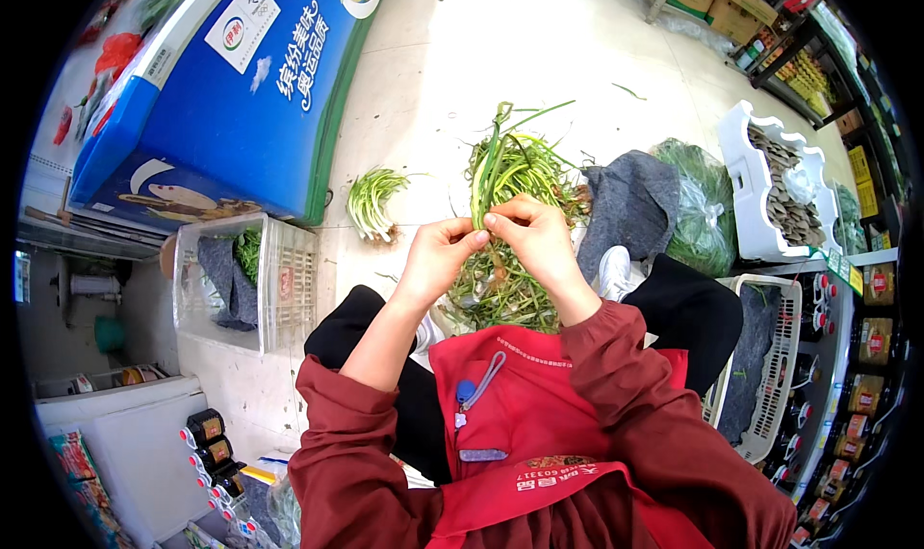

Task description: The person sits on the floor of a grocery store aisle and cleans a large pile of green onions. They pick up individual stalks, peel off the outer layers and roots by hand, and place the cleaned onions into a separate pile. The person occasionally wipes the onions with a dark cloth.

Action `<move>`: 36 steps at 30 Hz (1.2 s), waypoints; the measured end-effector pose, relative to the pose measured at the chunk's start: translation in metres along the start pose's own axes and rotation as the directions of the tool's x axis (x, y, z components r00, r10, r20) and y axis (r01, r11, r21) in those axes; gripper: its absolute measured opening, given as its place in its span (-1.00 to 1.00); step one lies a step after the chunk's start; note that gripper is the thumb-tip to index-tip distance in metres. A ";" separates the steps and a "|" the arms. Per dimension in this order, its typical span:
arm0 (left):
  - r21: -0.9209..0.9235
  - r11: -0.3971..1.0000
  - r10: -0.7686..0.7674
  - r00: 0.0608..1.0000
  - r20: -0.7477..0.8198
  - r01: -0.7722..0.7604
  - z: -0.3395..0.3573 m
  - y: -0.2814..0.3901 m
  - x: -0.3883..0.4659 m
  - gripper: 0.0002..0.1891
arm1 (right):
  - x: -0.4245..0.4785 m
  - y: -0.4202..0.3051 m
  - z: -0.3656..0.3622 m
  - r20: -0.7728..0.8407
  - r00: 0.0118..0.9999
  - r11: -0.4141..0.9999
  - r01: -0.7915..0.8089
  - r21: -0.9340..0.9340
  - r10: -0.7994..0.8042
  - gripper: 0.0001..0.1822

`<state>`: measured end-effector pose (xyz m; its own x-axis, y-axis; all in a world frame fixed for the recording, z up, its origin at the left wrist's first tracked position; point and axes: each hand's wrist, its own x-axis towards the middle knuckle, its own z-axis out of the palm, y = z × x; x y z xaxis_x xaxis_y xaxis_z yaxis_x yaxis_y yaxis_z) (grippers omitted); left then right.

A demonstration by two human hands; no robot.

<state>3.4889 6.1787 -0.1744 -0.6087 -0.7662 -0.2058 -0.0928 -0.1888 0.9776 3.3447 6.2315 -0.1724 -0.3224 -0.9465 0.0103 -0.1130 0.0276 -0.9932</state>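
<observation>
Both hands meet in front of me over the floor. My left hand [438, 255] and my right hand [535, 240] pinch a few green scallion stalks [485, 177] between thumbs and fingers. The stalks' leaves point away from me; their lower ends are partly hidden by my fingers. Just beyond lies a heap of untrimmed scallions [538, 159] with brownish roots at its right side. Below my hands, between my feet, spreads a pile of loose leaves and peelings [502, 296]. A small bunch of clean scallions [374, 204] with white ends rests on the floor to the left.
A blue chest freezer [238, 123] and a plastic crate [289, 289] holding greens stand left. On the right are a grey cloth [632, 195], a plastic bag of greens [696, 210], a white foam box [751, 188], a cream basket [776, 376] and shelves of bottles [877, 332].
</observation>
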 end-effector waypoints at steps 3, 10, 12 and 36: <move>-0.016 0.999 -0.046 0.999 0.003 0.046 -0.007 -0.007 0.003 -0.82 | -0.005 0.002 0.006 -0.011 1.000 1.000 -0.007 0.028 0.008 -0.87; -0.231 0.959 -0.180 0.983 -0.045 0.165 -0.018 -0.008 0.002 -0.81 | -0.021 0.017 0.011 0.050 0.999 0.921 -0.014 0.389 -0.006 -0.92; -0.245 0.957 -0.165 0.986 -0.022 0.155 -0.020 -0.008 0.003 -0.81 | -0.019 0.022 0.009 0.007 1.000 0.964 0.010 0.266 -0.012 -0.91; -0.454 0.885 -0.153 0.986 -0.070 0.106 -0.058 -0.012 0.011 -0.81 | -0.028 0.023 0.002 0.369 0.908 0.918 0.041 0.394 -0.199 -0.95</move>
<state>3.5286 6.1369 -0.1907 -0.5309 -0.7690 -0.3560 0.2113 -0.5269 0.8232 3.3534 6.2578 -0.1959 0.0762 -0.9834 0.1646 0.2536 -0.1406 -0.9570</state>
